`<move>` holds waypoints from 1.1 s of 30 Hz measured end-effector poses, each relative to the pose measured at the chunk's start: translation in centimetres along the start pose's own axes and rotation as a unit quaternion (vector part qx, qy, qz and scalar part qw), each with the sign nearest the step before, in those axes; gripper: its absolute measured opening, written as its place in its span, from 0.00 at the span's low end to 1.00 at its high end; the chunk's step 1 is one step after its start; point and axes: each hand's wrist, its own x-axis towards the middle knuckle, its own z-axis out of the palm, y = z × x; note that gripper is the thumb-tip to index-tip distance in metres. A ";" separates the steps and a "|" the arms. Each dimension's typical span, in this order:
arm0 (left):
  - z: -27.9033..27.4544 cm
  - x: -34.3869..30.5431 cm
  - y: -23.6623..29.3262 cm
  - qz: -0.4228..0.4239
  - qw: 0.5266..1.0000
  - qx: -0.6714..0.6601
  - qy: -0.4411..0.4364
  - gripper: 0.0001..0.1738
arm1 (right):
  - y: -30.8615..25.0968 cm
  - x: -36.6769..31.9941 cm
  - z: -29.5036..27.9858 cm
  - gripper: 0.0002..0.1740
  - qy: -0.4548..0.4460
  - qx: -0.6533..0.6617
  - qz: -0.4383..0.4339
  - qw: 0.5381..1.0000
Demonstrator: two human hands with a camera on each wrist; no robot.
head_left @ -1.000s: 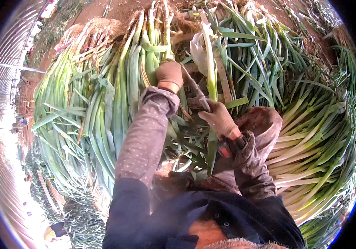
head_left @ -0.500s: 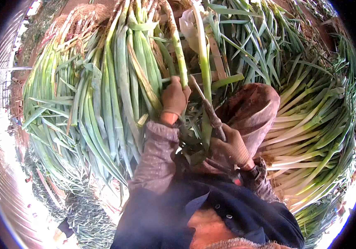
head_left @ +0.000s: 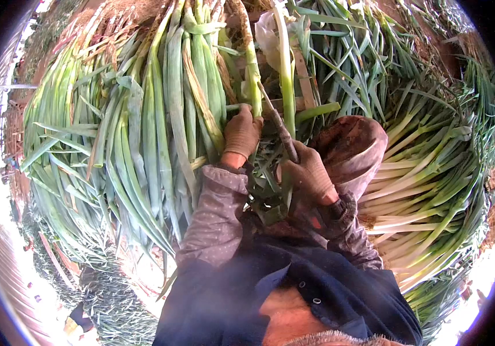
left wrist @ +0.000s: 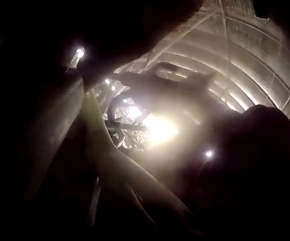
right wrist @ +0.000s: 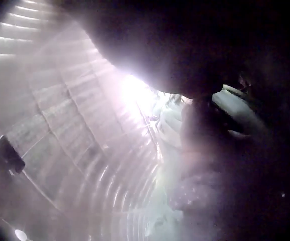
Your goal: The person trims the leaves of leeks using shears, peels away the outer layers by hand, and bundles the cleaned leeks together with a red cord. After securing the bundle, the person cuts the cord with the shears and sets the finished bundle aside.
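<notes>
In the head view my gloved left hand (head_left: 243,134) grips a long green onion (head_left: 252,72), whose brown-skinned stalk points away from me. My gloved right hand (head_left: 309,172) holds a slim tapered nozzle wand (head_left: 282,130), its thin tip close beside the stalk, just above the left hand. A paler green onion (head_left: 285,63) lies right of the wand, its leaves running down toward the right hand. The wrist views are mostly dark; in the left one, some pale leaves (left wrist: 135,173) show dimly.
Unpeeled green onions (head_left: 143,127) with rooty ends are heaped on the left. Cleaned ones with white stalks (head_left: 406,199) lie on the right beside my knee (head_left: 357,141). More leaves (head_left: 345,75) and a wooden slat (head_left: 304,81) are ahead. A curved plastic roof (right wrist: 64,110) is overhead.
The left hand has come down toward my body with the onion, then stayed nearly still. The right hand first drew back with the wand, then moved up, bringing its tip to the stalk.
</notes>
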 end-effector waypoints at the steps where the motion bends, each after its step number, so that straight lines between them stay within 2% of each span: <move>1: 0.0 0.1 0.1 0.004 1.000 0.000 0.000 0.21 | -1.0 0.3 0.0 0.24 0.024 -0.088 -0.031 0.995; 4: -0.2 0.2 0.1 -0.026 0.999 -0.033 -0.028 0.23 | -0.6 2.2 0.2 0.22 0.043 -0.151 -0.056 0.986; 10: -0.1 0.5 -0.4 0.026 0.999 -0.046 0.014 0.19 | -1.6 5.6 0.8 0.23 0.075 -0.166 -0.125 0.975; 13: 0.1 0.4 -0.2 -0.006 0.999 -0.038 -0.007 0.18 | -1.6 7.6 1.2 0.21 0.112 -0.207 -0.157 0.959; 21: -0.5 0.2 0.6 0.004 0.999 -0.053 0.010 0.19 | -3.9 12.1 0.9 0.16 0.154 -0.285 -0.154 0.934; 25: -1.8 0.0 2.0 -0.045 0.998 -0.025 -0.023 0.21 | -5.3 15.6 0.2 0.17 0.184 -0.297 -0.141 0.926; 28: -0.6 0.0 1.1 0.004 0.999 -0.041 0.020 0.22 | -6.3 18.6 -0.5 0.17 0.193 -0.318 -0.170 0.912; 32: -0.5 0.1 0.6 -0.006 0.999 -0.006 -0.040 0.24 | -8.2 21.1 -0.7 0.19 0.186 -0.342 -0.154 0.908; 33: -0.4 -0.1 0.5 0.017 1.000 -0.017 -0.007 0.22 | -8.7 21.6 -0.8 0.19 0.189 -0.347 -0.158 0.905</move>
